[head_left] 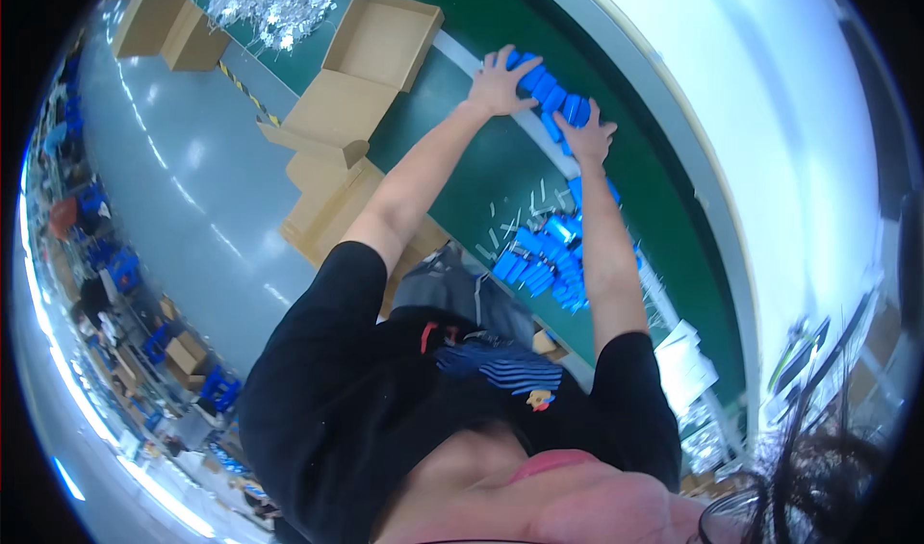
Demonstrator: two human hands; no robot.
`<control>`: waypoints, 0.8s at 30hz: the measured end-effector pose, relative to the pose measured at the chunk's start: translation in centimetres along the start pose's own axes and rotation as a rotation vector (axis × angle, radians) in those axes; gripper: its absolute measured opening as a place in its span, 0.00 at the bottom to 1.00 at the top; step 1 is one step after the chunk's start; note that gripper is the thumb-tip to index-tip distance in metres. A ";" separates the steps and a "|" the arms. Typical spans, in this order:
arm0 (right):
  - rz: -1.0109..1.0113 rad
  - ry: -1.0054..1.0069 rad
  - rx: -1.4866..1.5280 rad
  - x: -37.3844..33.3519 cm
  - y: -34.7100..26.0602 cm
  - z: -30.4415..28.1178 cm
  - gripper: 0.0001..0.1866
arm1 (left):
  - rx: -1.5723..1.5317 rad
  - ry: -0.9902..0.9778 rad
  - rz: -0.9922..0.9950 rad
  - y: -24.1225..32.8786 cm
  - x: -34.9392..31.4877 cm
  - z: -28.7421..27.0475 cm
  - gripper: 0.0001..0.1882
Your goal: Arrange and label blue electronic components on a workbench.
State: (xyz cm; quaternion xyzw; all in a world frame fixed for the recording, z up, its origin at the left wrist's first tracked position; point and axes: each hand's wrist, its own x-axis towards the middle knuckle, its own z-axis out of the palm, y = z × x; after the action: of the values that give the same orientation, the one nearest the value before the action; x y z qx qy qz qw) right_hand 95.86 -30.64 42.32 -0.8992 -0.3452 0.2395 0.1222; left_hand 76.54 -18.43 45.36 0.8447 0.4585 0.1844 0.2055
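Note:
A short row of small blue box-like pieces [545, 86] lies along the green work table, between my two hands. My left hand [498, 84] is at the far left end of the row, fingers spread and curved around the end pieces. At the near right end, my right hand [588, 136] has its thumb and fingers around the last pieces. Their exact kind is too small to make out. By my right forearm lies a loose heap of the same blue pieces [549, 255], with thin pale strips [510, 227] scattered beside it.
An open cardboard box [385, 39] stands left of my left hand, its flaps folded out toward me. Farther left, a pile of silvery-white small parts [274, 5] covers the table end. White sheets [685, 366] lie beyond my right elbow. A raised pale edge [674, 82] runs along the table's far side.

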 end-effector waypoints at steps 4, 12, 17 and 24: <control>-0.067 -0.001 -0.036 2.2 -0.7 0.5 0.56 | 0.271 -0.339 -0.150 -0.2 5.1 2.6 0.42; -0.240 -0.283 0.048 2.5 -6.6 1.1 0.52 | 0.247 -0.529 -0.092 -2.4 6.2 1.8 0.37; -0.180 -0.528 0.660 0.3 -10.1 1.8 0.46 | 0.062 -0.386 0.028 -5.8 4.9 1.4 0.25; -0.557 -0.750 0.553 -1.6 -9.3 4.5 0.35 | -0.055 0.047 -0.114 -4.0 -2.5 -2.1 0.17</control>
State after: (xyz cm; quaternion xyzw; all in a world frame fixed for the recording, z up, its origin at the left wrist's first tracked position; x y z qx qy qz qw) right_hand 87.28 -24.68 42.66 -0.5607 -0.5146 0.5844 0.2816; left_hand 71.44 -18.17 44.78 0.8068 0.5053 0.2046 0.2280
